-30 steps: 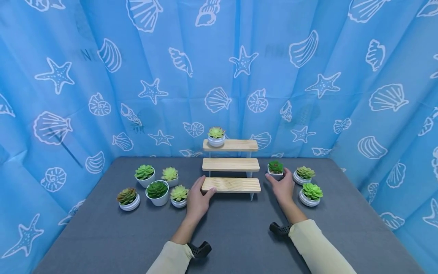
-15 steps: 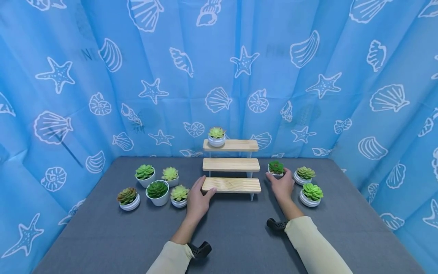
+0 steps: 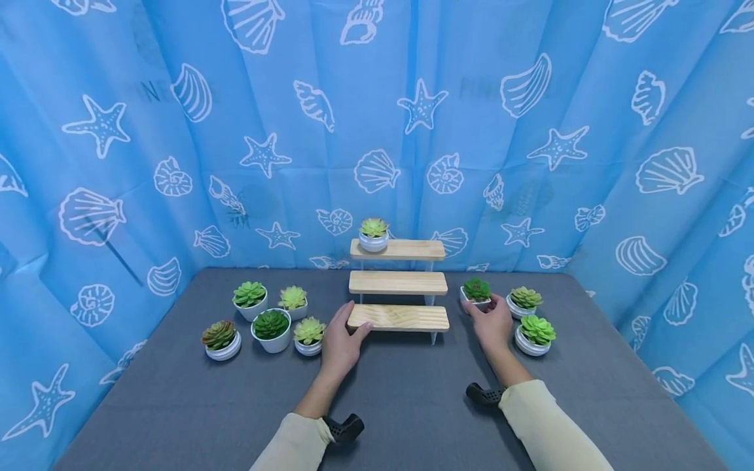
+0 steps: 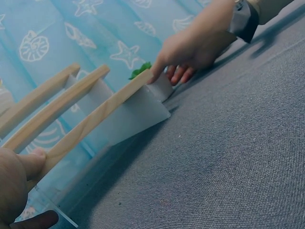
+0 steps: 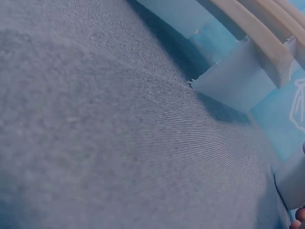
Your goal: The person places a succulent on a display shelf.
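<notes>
A three-tier wooden display stand (image 3: 406, 318) with clear legs stands at mid-table. My left hand (image 3: 341, 343) grips the left end of its lowest shelf, the thumb (image 4: 34, 161) lying on the wood in the left wrist view. Right of the stand, my right hand (image 3: 492, 326) holds a small dark green succulent (image 3: 476, 288) in a white square pot (image 5: 290, 183), thumb at the near side. Only its fingertips (image 5: 299, 218) show at the right wrist view's edge. A pale green succulent (image 3: 374, 234) in a round white pot sits on the top shelf's left end.
Two potted succulents, one dull green (image 3: 525, 298) and one bright green (image 3: 535, 333), stand close right of my right hand. Several more, including a dark green one (image 3: 271, 327), are grouped left of the stand. A blue shell-patterned curtain (image 3: 294, 216) hangs behind the grey table (image 3: 406, 405).
My right hand has shifted slightly right, and the square pot in it has turned a little. My left hand stays on the lowest shelf's end.
</notes>
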Demonstrator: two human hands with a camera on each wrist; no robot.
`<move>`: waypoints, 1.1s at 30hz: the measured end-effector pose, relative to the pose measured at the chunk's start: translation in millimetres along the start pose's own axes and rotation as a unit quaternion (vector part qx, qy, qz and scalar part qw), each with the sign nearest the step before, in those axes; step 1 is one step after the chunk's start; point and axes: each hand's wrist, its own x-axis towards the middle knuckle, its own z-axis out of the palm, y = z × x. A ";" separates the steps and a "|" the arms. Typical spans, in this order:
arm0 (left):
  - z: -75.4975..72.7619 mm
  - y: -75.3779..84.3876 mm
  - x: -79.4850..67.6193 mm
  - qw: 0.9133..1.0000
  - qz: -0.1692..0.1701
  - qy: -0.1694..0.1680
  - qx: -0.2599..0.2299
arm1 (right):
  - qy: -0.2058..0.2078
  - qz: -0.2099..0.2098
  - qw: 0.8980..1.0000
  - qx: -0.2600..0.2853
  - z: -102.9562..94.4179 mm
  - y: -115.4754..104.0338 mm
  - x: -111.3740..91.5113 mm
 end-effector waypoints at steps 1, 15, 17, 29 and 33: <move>0.0 -0.3 0.1 1.000 0.000 -0.001 0.000 | -0.003 0.000 1.000 0.003 -1.4 -0.1 -1.0; -0.7 -0.4 0.3 1.000 0.003 0.006 -0.001 | -0.028 -0.011 0.998 0.056 -18.9 -13.1 -16.0; 0.2 -0.3 0.5 1.000 0.001 0.004 0.000 | -0.026 -0.015 0.998 0.060 -21.7 -18.0 -18.7; 1.5 -2.1 0.6 1.000 -0.005 0.006 0.003 | -0.008 -0.067 0.990 0.121 -26.9 -53.0 -19.4; 2.3 -1.6 0.6 1.000 -0.011 0.001 0.001 | -0.006 -0.096 0.987 0.129 -29.4 -66.0 -13.9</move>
